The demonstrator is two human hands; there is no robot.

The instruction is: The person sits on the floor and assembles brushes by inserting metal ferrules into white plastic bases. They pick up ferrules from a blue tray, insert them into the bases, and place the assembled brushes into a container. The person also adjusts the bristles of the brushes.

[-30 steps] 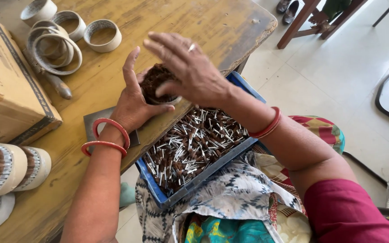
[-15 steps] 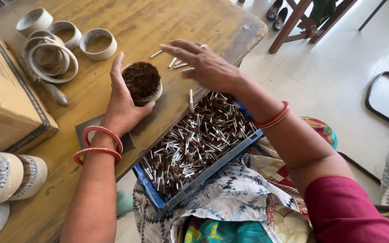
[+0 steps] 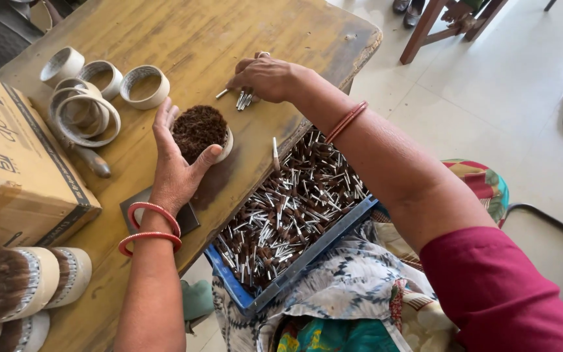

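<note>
The round bundle of brown-tipped pins (image 3: 198, 130), packed inside a white ring, is sitting on the wooden counter (image 3: 184, 39) with the left hand (image 3: 174, 166) cupping it, thumb and fingers wrapping its sides. A second ago this bundle was being held up over the tray with the right hand pressing on top of it; now it is resting lower on the counter and the right hand (image 3: 265, 78) is reaching away to the far side, closing loosely over a few loose silver pins (image 3: 242, 99) lying there. That suggests more pieces are being gathered for the bundle.

A blue plastic tray (image 3: 229, 277), full of small pins with metal shanks and brown heads, is balancing on the person's lap against the counter edge. One single pin (image 3: 275, 151) is lying on the counter just beside the tray.

At the left edge a brown cardboard box (image 3: 14, 169) is standing, rectangular, with dark printed lettering on its side and top. Beyond it, several empty white rings (image 3: 89, 98) are lying together, some overlapping. At the lower left, finished bundles in white rings (image 3: 30, 283) are lying on their sides. A dark flat square pad (image 3: 187, 218) is lying under the left wrist.
</note>
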